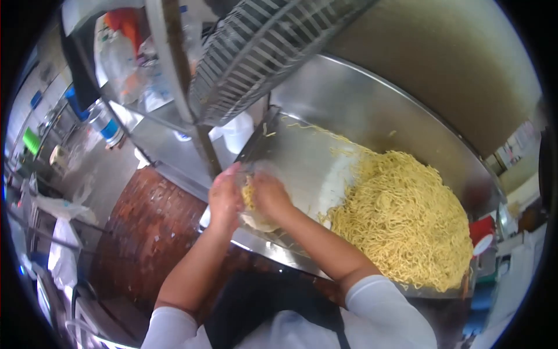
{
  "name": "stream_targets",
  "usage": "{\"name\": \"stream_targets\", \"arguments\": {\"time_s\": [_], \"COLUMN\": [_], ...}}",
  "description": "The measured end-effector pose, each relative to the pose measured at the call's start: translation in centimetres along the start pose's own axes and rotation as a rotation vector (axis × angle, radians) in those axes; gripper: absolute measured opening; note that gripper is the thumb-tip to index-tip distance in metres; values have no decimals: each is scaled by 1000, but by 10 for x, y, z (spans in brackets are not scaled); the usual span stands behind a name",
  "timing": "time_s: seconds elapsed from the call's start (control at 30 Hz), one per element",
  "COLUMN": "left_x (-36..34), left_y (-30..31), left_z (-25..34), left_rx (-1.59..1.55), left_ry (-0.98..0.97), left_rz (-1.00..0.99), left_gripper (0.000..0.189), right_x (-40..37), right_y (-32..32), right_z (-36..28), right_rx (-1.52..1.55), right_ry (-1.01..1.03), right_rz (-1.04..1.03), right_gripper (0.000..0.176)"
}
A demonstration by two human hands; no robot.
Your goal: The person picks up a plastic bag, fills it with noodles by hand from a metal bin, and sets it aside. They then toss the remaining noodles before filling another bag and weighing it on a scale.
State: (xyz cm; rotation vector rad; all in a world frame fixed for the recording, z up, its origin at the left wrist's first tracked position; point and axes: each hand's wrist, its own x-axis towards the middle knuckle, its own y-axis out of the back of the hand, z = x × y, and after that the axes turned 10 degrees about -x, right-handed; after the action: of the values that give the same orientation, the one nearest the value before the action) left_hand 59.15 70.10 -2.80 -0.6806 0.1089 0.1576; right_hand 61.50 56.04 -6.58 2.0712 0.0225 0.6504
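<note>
A small portion of yellow noodles [249, 195] is held between my two hands over the left end of a steel work surface [293, 157]. My left hand [225, 195] is curled around its left side. My right hand [269, 191] bends over it from the right, its fingertips smeared by motion. Just below the hands lies something pale and thin, perhaps a clear plastic bag [258, 221]; its kind is hard to make out. A large heap of loose yellow noodles [407, 221] covers the right part of the surface, beyond my right forearm.
A slatted metal fan guard [273, 52] hangs close above the surface, beside a metal post [177, 64]. A white plastic container [237, 132] stands behind the left end. A red object [481, 228] sits at the far right. Wet brick-coloured floor [154, 232] lies to the left.
</note>
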Motion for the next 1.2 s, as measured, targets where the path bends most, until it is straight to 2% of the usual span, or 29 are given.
{"name": "stream_targets", "arguments": {"time_s": [0.07,0.13,0.2,0.23,0.3,0.33,0.4,0.43,0.5,0.53,0.6,0.63,0.7,0.73,0.8,0.83,0.87,0.97,1.03,1.07,1.13,1.17,1.2], "left_x": [-1,-1,6,8,7,4,-2,-8,-23,-33,-62,-78,-112,-129,-167,-185,-204,-261,-293,-304,-320,-325,-329], "left_y": [4,15,28,30,22,14,-7,-20,-41,-52,-79,-92,-117,-130,-157,-172,-185,-222,-249,-261,-278,-284,-287], "left_z": [10,9,-3,-7,-6,-3,-2,-2,-1,2,5,9,5,1,-12,-22,-34,-76,-104,-116,-140,-150,-161], "left_rx": [-11,-4,-11,4,-11,-32,28,21,45,46,50,76,96,114,107,93,99,120,21,8,51,34,107], "left_ry": [57,69,57,25,56,66,107,137,171,177,209,228,251,275,296,327,318,355,406,407,443,432,406], "left_rz": [-11,-29,-52,-48,-66,-130,-239,-281,-376,-391,-530,-558,-602,-647,-696,-740,-745,-816,-741,-740,-726,-712,-839], "left_gripper": [37,30,25,24,25,26,24,24,23,23,23,23,23,23,23,23,23,27,27,27,27,27,23], "right_x": [-4,2,5,-1,-29,-45,-75,-87,-107,-120,-155,-169,-195,-208,-239,-254,-270,-317,-347,-361,-382,-388,-395], "right_y": [2,29,58,67,78,78,76,88,108,117,140,156,188,198,218,229,245,293,318,333,358,368,382], "right_z": [10,-1,-16,-15,-17,-17,-14,-17,-25,-26,-24,-30,-44,-46,-43,-37,-28,-4,7,13,26,37,52], "right_rx": [-134,-185,-265,-291,-338,-363,-371,-392,-249,-254,-6,-5,-289,-284,-325,-320,-316,-295,-8,-19,164,511,508], "right_ry": [-46,-123,-256,-306,-110,-184,-131,-178,-347,-360,-292,-291,-297,-291,-320,-342,-336,-486,-521,-520,-615,-599,-589], "right_rz": [-134,-138,-507,-476,-589,-559,-600,-588,-359,-350,128,134,450,458,533,561,572,572,144,136,151,353,337], "right_gripper": [34,31,30,30,31,31,29,29,25,25,31,31,69,69,97,104,104,94,67,67,34,21,21]}}
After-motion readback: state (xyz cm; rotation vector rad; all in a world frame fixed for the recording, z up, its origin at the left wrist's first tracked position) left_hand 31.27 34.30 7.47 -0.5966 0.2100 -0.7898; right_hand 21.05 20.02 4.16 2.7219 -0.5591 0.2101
